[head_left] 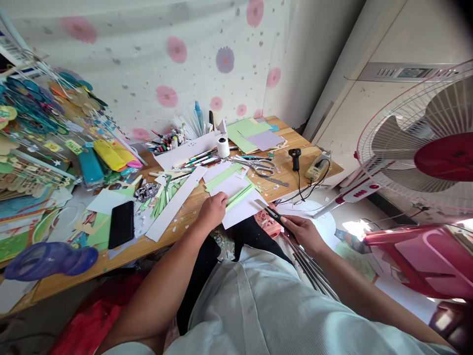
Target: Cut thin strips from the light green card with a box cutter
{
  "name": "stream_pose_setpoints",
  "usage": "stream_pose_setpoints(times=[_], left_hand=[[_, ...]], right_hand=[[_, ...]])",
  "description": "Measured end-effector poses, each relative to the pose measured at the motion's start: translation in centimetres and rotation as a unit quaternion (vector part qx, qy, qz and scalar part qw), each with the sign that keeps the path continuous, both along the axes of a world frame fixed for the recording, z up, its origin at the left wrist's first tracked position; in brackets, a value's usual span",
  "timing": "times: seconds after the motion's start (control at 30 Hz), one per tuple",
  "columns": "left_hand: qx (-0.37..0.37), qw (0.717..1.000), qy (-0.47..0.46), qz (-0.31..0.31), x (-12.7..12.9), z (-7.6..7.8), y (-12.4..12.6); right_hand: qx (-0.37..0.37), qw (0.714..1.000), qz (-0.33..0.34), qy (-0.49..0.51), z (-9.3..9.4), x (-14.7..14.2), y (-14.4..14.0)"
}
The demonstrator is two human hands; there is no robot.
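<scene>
Near the table's front edge, my left hand (213,209) is closed on one end of a folded green paper strip (240,195). Beneath the strip lies a white sheet of paper (240,212) that overhangs the edge above my lap. My right hand (301,230) grips a black utility knife (275,215), its blade out and pointing up and left toward the white sheet. The blade looks apart from the green strip. Another light green piece of paper (223,176) rests just behind, and a long white paper strip (177,202) lies to the left of my left hand.
Scissors (260,166), a white thread spool (222,147) and markers (173,140) sit farther back. A black phone (121,225) and a purple vase-like object (51,260) are at left. A hot glue gun (295,159), its cord and a power strip (318,166) lie right. A fan (424,133) stands beyond.
</scene>
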State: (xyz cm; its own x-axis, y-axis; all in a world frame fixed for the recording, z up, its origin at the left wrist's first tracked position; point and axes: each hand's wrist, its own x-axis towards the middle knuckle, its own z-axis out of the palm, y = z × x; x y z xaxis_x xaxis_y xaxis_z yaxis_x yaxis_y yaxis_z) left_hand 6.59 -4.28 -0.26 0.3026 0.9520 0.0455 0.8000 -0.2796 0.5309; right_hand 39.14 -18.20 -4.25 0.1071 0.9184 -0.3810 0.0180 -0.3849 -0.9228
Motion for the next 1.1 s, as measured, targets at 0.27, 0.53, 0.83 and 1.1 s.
stream_pose_setpoints(times=[0.27,0.53,0.83,1.1], left_hand=[[-0.059,0.995,-0.076,0.003,-0.4,0.2,0.7],[-0.065,0.996,-0.052,-0.007,-0.6,0.8,0.0],[-0.062,0.995,-0.075,0.027,-0.1,0.7,-0.3],[-0.051,0.996,-0.072,0.017,1.2,1.0,-1.0]], right_hand=[[-0.004,0.999,0.015,0.031,1.3,-1.6,0.3],[-0.008,0.998,0.034,0.059,2.9,-4.4,0.9],[-0.015,0.998,0.032,0.050,2.7,-4.8,0.9],[-0.015,0.998,0.029,0.054,2.9,-4.9,0.9]])
